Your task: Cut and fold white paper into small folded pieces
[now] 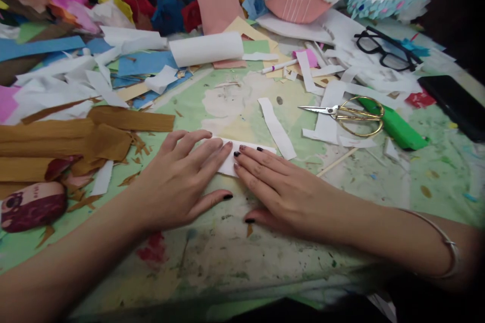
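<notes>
Both hands flat, fingers spread: left hand point(178, 181) and right hand point(282, 189) press a white paper strip point(242, 154) under their fingertips on the tabletop point(227, 257), gold scissors point(346, 113) beyond the right hand.

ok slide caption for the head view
Left hand and right hand press a white paper strip flat on the table.

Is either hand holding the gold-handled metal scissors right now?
No, the gold-handled metal scissors lie on the table apart from both hands; the left hand and right hand press flat on a white paper strip.
</notes>
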The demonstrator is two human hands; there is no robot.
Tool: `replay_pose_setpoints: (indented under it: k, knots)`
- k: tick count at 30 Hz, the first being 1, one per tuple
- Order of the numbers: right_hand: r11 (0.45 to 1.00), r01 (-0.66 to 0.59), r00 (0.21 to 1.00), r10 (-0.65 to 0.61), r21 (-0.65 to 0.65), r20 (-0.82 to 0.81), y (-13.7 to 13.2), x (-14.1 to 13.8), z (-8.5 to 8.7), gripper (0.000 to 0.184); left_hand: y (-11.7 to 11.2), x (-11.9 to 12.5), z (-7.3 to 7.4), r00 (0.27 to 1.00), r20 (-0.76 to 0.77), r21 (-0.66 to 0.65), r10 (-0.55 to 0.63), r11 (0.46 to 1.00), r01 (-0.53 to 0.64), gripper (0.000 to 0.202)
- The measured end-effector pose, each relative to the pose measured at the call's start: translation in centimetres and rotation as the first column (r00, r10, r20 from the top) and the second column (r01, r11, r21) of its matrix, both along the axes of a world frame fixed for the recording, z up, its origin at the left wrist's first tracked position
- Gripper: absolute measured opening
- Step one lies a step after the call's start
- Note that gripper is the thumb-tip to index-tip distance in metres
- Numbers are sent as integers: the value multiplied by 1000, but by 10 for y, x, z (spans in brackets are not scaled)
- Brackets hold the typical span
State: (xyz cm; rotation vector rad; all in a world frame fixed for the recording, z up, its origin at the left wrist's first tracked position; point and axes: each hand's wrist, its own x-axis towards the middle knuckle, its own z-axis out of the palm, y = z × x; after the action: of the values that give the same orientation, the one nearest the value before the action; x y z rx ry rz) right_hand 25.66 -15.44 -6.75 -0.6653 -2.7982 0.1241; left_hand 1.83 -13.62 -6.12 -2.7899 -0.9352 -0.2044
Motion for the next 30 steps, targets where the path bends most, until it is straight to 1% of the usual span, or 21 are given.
replay_pose_setpoints:
  k: [3, 6, 12, 14, 17, 20, 23, 25, 27, 28, 30]
  knots:
    - [1000, 12, 999, -12, -4, 33, -1, -1, -2, 60, -2, 2, -1, 1000, -13, -4, -23, 1000, 23, 61]
    - [1000, 22, 998, -21, -21, 54, -3, -2, -3, 58, -4, 4, -1, 1000, -27, -24, -15, 1000, 14, 60]
    - [990, 73, 997, -67, -123, 47, -5, -5, 6, 53, -4, 5, 2, 995, -59, -83, 79, 993, -83, 64]
    - [986, 92, 995, -86, -136, 52, -6, -4, 9, 51, -3, 5, 3, 993, -75, -97, 94, 990, -101, 66]
    - [986, 141, 988, -134, -89, 76, -10, -3, 9, 51, -2, 4, 4, 993, -65, -97, 98, 990, -104, 67]
    - [980, 201, 974, -201, 17, 99, -13, -1, 8, 51, -1, 3, 2, 996, -14, -86, 88, 992, -89, 67]
    - [967, 233, 964, -243, 99, 109, -12, 3, 13, 46, 2, 1, -2, 996, 35, -80, 83, 994, -80, 67]
    - [966, 241, 963, -251, 99, 102, -7, 7, 19, 41, 4, 0, -3, 993, 62, -68, 102, 993, -98, 62]
    - [959, 275, 956, -281, 73, 85, 2, 12, 24, 34, 7, -1, -4, 989, 81, -44, 125, 992, -122, 55]
    - [948, 313, 945, -317, 67, 78, 8, 16, 26, 32, 7, -2, -3, 988, 84, -31, 129, 991, -127, 53]
    - [901, 427, 901, -431, 79, 51, 19, 24, 28, 26, 8, -2, -2, 989, 82, -15, 123, 992, -122, 50]
